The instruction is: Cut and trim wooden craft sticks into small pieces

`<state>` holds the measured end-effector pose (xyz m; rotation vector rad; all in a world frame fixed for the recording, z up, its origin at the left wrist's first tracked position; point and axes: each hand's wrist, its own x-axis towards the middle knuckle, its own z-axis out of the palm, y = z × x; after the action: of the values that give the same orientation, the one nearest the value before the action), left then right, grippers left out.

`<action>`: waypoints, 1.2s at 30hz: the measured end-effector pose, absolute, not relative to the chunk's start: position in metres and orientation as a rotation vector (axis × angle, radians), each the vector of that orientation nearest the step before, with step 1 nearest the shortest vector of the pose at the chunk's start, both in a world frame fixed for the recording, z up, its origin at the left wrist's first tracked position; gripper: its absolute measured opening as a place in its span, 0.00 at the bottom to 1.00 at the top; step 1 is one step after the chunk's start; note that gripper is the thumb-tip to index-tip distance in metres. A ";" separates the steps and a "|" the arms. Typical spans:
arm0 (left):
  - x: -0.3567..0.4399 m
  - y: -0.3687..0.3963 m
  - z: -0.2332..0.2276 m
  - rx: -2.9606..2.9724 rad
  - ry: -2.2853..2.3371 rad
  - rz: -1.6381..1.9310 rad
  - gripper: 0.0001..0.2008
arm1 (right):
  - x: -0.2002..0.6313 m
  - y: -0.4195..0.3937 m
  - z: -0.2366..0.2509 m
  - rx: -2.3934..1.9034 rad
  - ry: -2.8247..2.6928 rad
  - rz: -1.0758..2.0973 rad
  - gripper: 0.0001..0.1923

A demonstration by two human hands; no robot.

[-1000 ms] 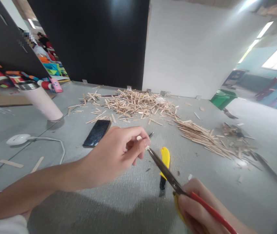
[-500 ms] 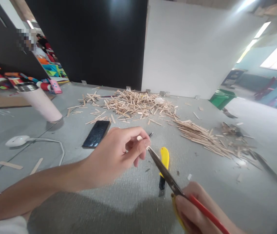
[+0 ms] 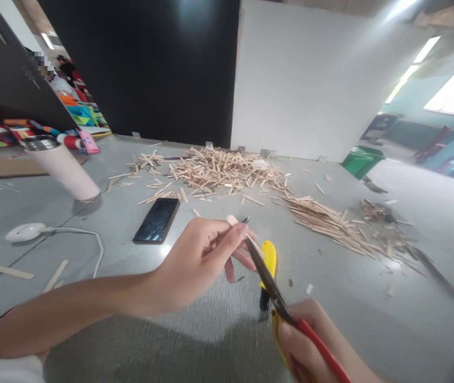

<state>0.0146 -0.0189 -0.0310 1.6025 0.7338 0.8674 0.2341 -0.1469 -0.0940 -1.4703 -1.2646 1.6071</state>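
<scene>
A thin wooden stick (image 3: 239, 227) is pinched between the closed fingertips of the left hand (image 3: 200, 260), and at its 4 o'clock, red-handled scissors (image 3: 277, 298) are gripped by the right hand (image 3: 310, 346), blades touching the stick.

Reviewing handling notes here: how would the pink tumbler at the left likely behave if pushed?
The pink tumbler stands tall on a narrow base, so it probably tips rather than slides. The grey table looks smooth, so a low push may slide it. Its metal rim suggests some weight.

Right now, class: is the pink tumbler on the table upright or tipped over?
Upright. The pink tumbler stands on its base on the grey table, its metal rim uppermost; it only looks slanted.
</scene>
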 end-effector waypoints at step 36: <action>-0.010 0.020 -0.015 2.176 0.663 0.346 0.21 | 0.246 -0.132 -0.052 -1.700 -1.483 1.581 0.31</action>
<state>-0.0098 0.0204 -0.0146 2.1764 0.6634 0.3459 0.2461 -0.1318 -0.0518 -1.6996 -1.4826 1.5810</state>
